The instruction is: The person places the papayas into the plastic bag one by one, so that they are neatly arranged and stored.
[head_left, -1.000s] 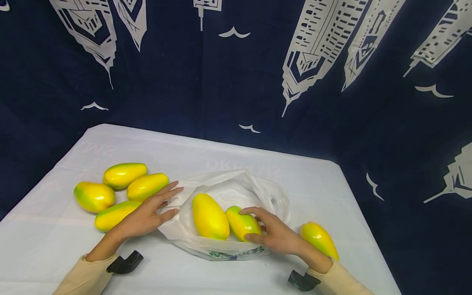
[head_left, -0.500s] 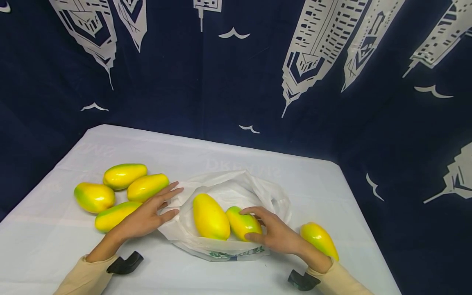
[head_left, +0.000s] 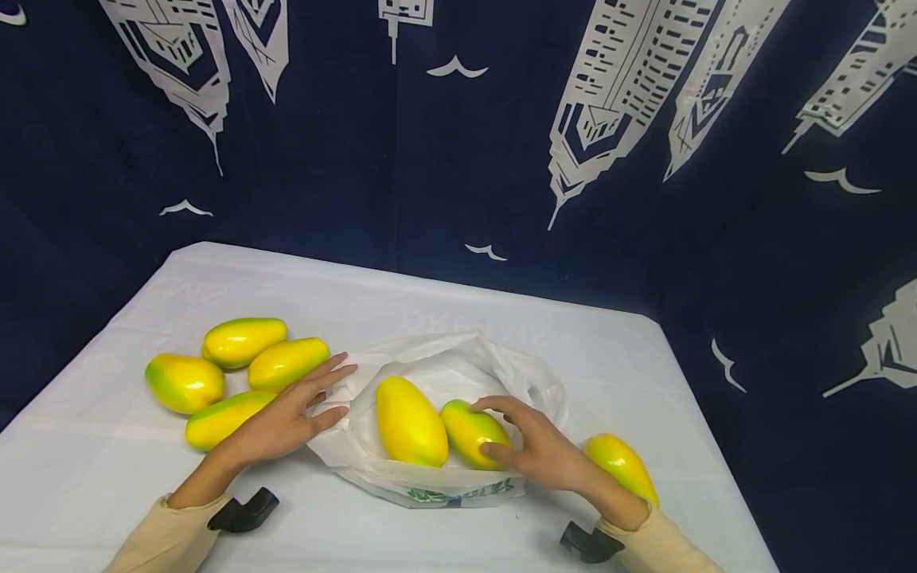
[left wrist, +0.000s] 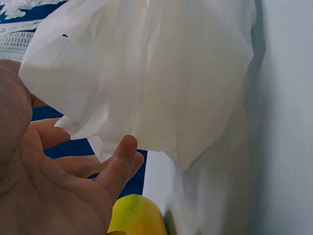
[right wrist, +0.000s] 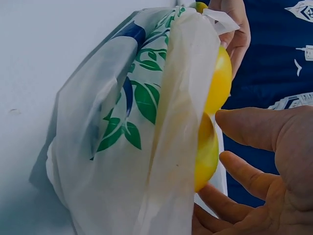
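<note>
Room type unclear; tabletop setup: white table, navy cloth backdrop, skyline print.

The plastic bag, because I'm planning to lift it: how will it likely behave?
The plastic bag will probably flop, since its thin sides crease and fold. It may sag when raised, as two yellow fruits lie inside. Those look smooth and rounded, so they could roll together.

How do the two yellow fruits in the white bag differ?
The left fruit looks larger than the right fruit. The left fruit is mostly plain yellow; the right fruit has a green far end. The right hand is at the right fruit, not the left fruit. Both look smooth.
</note>
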Demonstrator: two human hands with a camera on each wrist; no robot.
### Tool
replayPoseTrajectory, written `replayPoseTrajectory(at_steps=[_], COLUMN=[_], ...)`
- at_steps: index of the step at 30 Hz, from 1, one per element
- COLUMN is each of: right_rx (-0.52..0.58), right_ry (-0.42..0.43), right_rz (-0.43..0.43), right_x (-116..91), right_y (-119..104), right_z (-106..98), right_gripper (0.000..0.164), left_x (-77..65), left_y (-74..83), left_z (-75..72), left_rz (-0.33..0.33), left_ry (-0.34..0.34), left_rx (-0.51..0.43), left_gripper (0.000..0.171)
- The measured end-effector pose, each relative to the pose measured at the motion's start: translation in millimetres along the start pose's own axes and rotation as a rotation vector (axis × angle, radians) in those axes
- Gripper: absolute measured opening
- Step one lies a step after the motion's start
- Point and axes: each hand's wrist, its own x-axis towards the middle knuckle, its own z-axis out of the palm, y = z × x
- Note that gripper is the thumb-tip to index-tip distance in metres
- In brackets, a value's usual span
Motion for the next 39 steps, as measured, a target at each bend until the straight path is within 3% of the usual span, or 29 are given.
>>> replayPoseTrajectory(at_steps=[19, 32, 39], right_rx=[0.077, 0.151, 0.187], right_ry=[0.05, 0.139, 0.211], right_rz=[-0.031, 0.093, 0.076], right_x=[-8, -26, -46], right_y=[-12, -20, -12], right_z=[-21, -58, -71], right_gripper=[0.05, 0.05, 0.047], left_x=[-0.8, -0.8, -1.1], left_y=[0.1, 1.7, 2.2], left_z=[0.7, 0.3, 0.5], left_rz=[-0.003, -0.004, -0.008], left_ry=[0.0, 0.0, -0.001], left_rx=[0.01, 0.002, 0.006], left_gripper=[0.061, 0.061, 0.061])
